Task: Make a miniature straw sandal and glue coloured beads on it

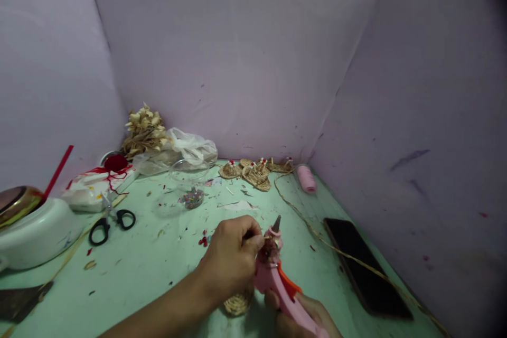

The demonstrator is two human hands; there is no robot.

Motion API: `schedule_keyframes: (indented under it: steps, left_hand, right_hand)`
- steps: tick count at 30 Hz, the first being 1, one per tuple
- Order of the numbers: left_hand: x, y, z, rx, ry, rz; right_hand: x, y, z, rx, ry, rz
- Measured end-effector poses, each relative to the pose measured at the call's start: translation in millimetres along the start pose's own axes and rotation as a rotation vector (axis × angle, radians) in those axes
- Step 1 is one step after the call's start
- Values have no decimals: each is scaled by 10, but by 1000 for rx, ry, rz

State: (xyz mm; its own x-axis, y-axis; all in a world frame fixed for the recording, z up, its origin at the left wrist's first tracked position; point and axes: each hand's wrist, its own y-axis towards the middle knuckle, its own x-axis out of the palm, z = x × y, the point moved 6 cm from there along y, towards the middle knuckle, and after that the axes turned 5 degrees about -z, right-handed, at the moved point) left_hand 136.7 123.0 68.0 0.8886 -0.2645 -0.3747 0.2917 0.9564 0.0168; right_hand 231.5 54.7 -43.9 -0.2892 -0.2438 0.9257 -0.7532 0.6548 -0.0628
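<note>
My right hand (pixel 311 317) grips a pink glue gun (pixel 285 301) with an orange trigger, its grey nozzle pointing up and away from me. Beside the front of the gun, my left hand (pixel 233 248) is closed in a pinch. A thin pale sliver shows at its fingertips, too small to name. Brownish residue coats the gun just behind the nozzle. Below my left hand lies a woven straw piece (pixel 237 303), partly hidden by the hand. Small red beads (pixel 204 240) are scattered to the left of that hand.
Several woven straw pieces with beads (pixel 256 174) lie at the back, near a pink thread spool (pixel 306 179). A dark phone (pixel 366 269) lies right, crossed by a straw cord. Black-handled scissors (pixel 112 221), a white pot (pixel 39 235) and a plastic bag (pixel 192 148) are left.
</note>
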Motion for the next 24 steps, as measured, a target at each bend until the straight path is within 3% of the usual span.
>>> schedule_keyframes:
  steps: [6, 8, 10, 12, 15, 19, 21, 24]
  left_hand:
    - [-367, -232, -108, -48, 538, -263]
    - [-575, -291, -101, -2, 623, -218]
    - [-790, -319, -112, -45, 689, -59]
    - [-852, -332, -134, -109, 687, 12]
    - [-622, -322, -163, -146, 537, -74]
    - [-261, -301, -191, -194, 138, -72]
    - [-134, -289, -200, -205, -106, -98]
    - [-76, -271, -208, -215, -302, -105]
  right_hand:
    - [91, -6, -106, -11, 150, -103]
    - [104, -2, -100, -8, 159, -107]
    - [110, 14, -73, -6, 146, -82]
    - [110, 36, -39, -8, 101, -36]
    - [64, 57, 13, -6, -12, 105]
    - [-11, 48, 45, -67, -149, 346]
    - [41, 66, 15, -191, -227, 390]
    - [175, 48, -99, -512, -389, 476]
